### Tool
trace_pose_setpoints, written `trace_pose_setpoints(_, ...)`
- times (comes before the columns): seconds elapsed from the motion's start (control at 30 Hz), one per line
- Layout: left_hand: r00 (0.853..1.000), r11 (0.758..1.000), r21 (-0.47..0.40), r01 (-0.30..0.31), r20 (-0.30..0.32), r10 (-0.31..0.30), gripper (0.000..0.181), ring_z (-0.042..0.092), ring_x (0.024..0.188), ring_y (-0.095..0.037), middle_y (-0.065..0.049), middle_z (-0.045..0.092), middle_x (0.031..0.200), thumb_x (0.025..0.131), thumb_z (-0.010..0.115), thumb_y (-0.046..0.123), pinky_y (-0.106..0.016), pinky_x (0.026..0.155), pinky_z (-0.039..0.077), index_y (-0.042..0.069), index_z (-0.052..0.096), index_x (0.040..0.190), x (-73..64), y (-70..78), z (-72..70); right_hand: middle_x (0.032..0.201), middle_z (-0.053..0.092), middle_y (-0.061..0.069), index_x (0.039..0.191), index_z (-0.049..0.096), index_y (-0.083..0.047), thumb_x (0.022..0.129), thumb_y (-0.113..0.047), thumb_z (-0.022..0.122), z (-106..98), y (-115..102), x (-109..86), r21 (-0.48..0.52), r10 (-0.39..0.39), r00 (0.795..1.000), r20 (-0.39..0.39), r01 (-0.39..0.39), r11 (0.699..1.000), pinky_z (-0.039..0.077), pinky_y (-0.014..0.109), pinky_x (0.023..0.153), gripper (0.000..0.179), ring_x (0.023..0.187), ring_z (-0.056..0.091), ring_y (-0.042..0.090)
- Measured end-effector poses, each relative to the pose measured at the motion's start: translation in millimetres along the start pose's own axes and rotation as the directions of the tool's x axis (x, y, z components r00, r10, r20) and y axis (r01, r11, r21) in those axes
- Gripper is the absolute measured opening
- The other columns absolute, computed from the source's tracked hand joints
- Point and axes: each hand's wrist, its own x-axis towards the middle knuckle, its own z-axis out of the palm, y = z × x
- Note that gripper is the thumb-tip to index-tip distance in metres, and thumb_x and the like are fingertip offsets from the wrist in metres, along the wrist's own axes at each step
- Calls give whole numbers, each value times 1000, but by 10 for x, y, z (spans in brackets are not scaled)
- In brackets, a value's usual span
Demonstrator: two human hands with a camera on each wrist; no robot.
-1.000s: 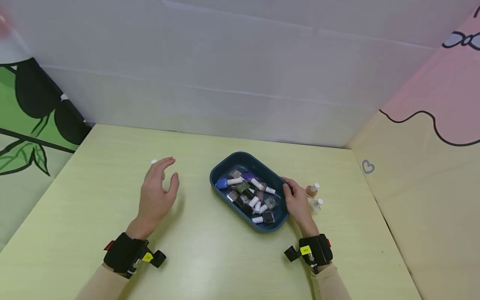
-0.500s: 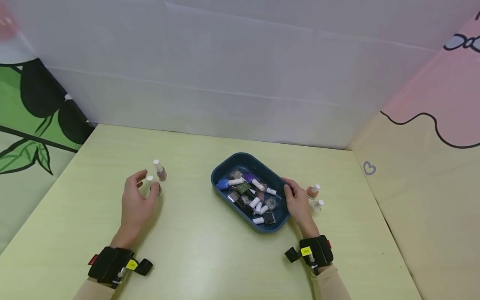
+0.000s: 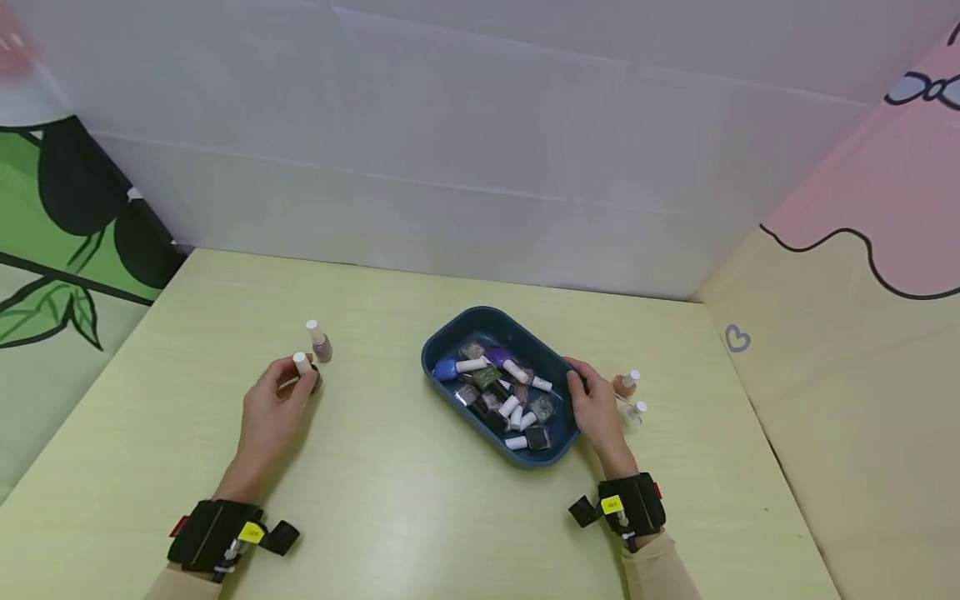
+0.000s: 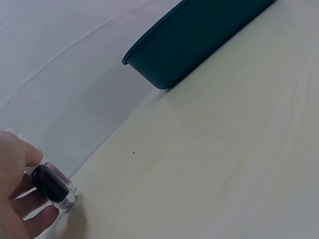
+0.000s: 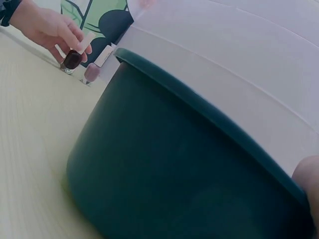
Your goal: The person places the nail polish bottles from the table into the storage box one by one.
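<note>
My left hand [image 3: 272,408] pinches a small nail polish bottle [image 4: 50,183] with dark polish and a white cap, its base at or very near the table. Just behind it stands a pale mauve nail polish bottle [image 3: 322,345], also white-capped. With thumb and fingers, my right hand [image 3: 597,412] grips the right end of a dark teal tray [image 3: 480,320]. Inside the tray lies a jumble of nail polish bottles, among them a blue one [image 3: 446,369], a purple one [image 3: 498,356] and a green one [image 3: 486,375]. The right wrist view mostly shows the tray's outer wall [image 5: 164,144].
Right of the tray, beside my right hand, stand an orange-brown nail polish bottle [image 3: 624,382] and a clear one [image 3: 633,411]. The pale table [image 3: 390,517] ends at a white wall sheet [image 3: 450,183] behind and a printed sheet [image 3: 840,358] on the right.
My left hand has moved left and toward me, uncovering the mauve bottle, and its fingers have closed on the dark bottle. My right hand and the tray stay in place.
</note>
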Motion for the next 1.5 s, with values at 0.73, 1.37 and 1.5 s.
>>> trace_pose_setpoints(0.73,994,997,-40,-58,-90,55,29,54,106,11,-19,67,127,104,61,9,-3,88,45,-6,63,128,-9,42,106,138,64,20,137,64,-4,109,-10,49,3,38,7,12,-18,1000,-4,18,1000,41,51,115,32,132,57,35)
trace_pose_setpoints(1.37,923,922,-69,-381,-94,374,25,60,102,9,-22,72,113,95,68,-7,-6,88,47,-7,68,120,49,429,326,139,64,20,137,64,-4,109,-11,49,27,53,13,4,-19,1000,-19,19,1000,41,51,115,33,133,57,35)
trace_pose_setpoints(1.5,894,894,-31,-447,-15,447,27,64,99,3,-17,73,110,94,70,-5,-7,90,48,-5,68,121,71,545,414,139,64,20,137,64,-4,110,-11,48,24,61,15,4,-20,1000,-20,20,1000,40,51,116,33,133,57,35)
